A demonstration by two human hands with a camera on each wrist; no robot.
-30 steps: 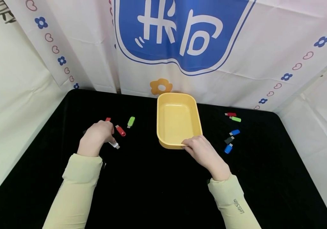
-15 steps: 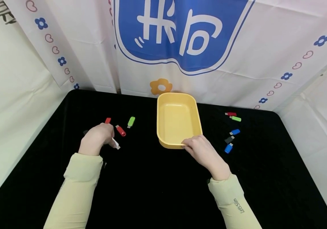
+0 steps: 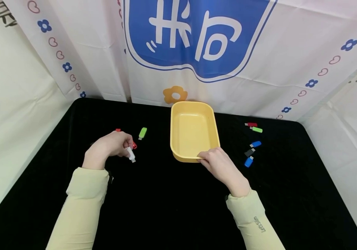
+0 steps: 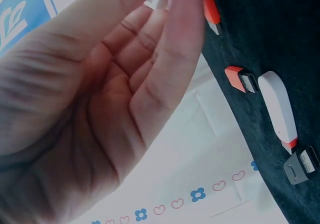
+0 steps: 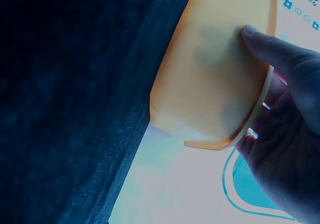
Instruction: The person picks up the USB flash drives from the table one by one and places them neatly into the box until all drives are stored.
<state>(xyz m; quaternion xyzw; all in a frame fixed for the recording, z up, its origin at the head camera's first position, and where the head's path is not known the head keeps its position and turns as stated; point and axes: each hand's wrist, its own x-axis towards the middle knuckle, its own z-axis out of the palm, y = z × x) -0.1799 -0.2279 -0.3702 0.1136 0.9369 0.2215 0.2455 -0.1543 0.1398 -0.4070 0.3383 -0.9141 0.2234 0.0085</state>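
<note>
My left hand (image 3: 111, 146) pinches a white USB stick (image 3: 130, 153) between thumb and fingertips, its metal plug pointing down toward the near side. The stick is held over the black tabletop, left of the yellow tray (image 3: 194, 159). A red USB stick (image 3: 134, 145) lies just behind that hand, partly hidden by it. With the thumb on the outer wall and the fingers inside, my right hand (image 3: 220, 166) grips the tray's near right rim. In the right wrist view the thumb (image 5: 270, 44) presses on the tray wall (image 5: 210, 79). Nothing lies in the tray.
A green USB stick (image 3: 142, 133) lies left of the tray. In the left wrist view lie a red stick (image 4: 235, 78), a white one (image 4: 277, 104) and a dark grey one (image 4: 296, 171). Blue (image 3: 255, 143), red (image 3: 251, 124) and other sticks lie right. A printed curtain (image 3: 153, 83) hangs behind.
My left hand has picked the white USB stick up from the table and moved it slightly right, now covering more of the red stick. The right hand and tray stay put.
</note>
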